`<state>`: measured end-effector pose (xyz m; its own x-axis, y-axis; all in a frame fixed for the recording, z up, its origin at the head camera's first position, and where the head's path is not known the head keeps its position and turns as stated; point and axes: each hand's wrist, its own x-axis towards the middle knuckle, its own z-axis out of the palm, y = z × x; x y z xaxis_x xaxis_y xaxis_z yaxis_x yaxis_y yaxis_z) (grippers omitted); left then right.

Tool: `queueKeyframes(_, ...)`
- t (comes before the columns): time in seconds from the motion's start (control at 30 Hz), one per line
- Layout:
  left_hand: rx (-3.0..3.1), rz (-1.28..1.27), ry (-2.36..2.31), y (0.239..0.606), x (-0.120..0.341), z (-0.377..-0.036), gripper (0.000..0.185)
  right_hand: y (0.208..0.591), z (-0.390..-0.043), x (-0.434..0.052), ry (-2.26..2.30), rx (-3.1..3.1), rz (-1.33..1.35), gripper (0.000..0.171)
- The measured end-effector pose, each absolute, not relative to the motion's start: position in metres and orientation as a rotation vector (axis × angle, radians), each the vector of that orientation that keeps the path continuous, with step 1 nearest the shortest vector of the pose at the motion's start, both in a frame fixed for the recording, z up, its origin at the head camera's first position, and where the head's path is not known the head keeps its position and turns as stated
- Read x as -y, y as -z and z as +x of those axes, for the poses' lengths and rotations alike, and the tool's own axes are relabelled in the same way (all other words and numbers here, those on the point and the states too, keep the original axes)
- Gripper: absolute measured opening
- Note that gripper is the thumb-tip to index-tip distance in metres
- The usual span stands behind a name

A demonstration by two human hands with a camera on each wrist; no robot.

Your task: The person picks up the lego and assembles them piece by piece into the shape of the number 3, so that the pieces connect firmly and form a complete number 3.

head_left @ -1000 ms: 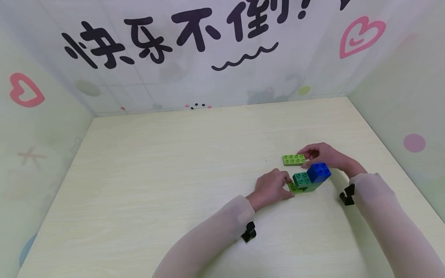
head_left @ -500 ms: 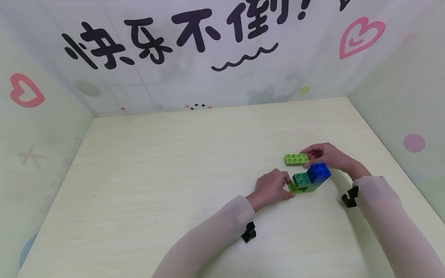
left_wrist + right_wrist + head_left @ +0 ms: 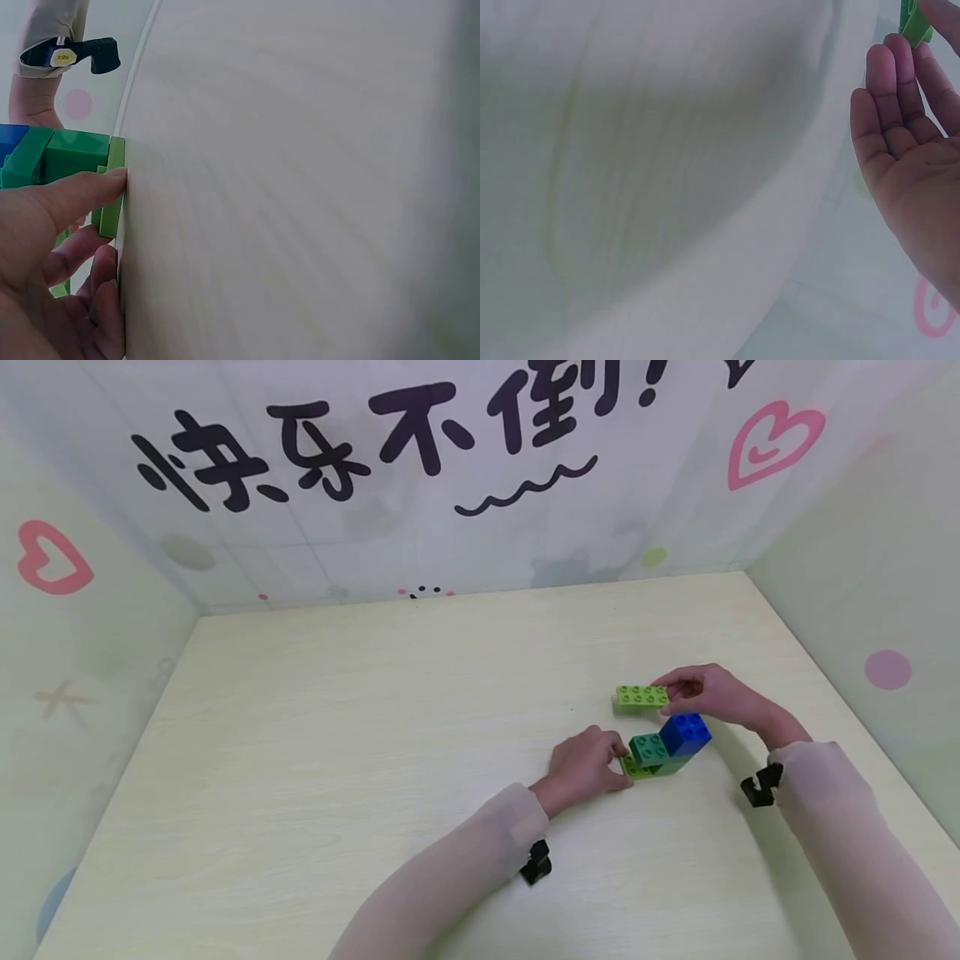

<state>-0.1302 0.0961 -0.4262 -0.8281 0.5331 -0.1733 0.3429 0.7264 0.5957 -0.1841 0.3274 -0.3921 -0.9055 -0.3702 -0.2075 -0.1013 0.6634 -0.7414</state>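
Pale wood-grain tabletop (image 3: 337,718), spread wide below a white backdrop (image 3: 420,543) with large black Chinese characters. Along both forearms, loose pale sleeves (image 3: 450,852). Left hand (image 3: 585,762) low against the tabletop, clamped by thumb and fingers on the near left end of a stepped toy-brick stack (image 3: 664,748). Right hand (image 3: 712,695) just beyond the stack, pinched by thumb and fingertips on the right end of a lime-green eight-stud brick (image 3: 641,697), raised slightly over its own shadow, near the stack but apart from it. At the wrists, black devices (image 3: 536,862). Within the stack: blue four-stud brick (image 3: 686,735) highest, at the right; lower and left, green four-stud brick (image 3: 648,749); at the bottom, thin lime base plate (image 3: 634,768), gripped directly and mostly covered.
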Motion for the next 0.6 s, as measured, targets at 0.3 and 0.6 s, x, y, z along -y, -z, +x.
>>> queueKeyframes(0.3,-2.586,0.657,-0.818,0.426,-0.097,-0.129,0.034,0.384,-0.179,-0.33,1.114,-2.569,-0.394,0.041)
queueKeyframes(0.6,-2.597,0.665,-0.815,0.425,-0.097,-0.128,0.034,0.375,-0.174,-0.33,1.098,-2.604,-0.429,0.04)
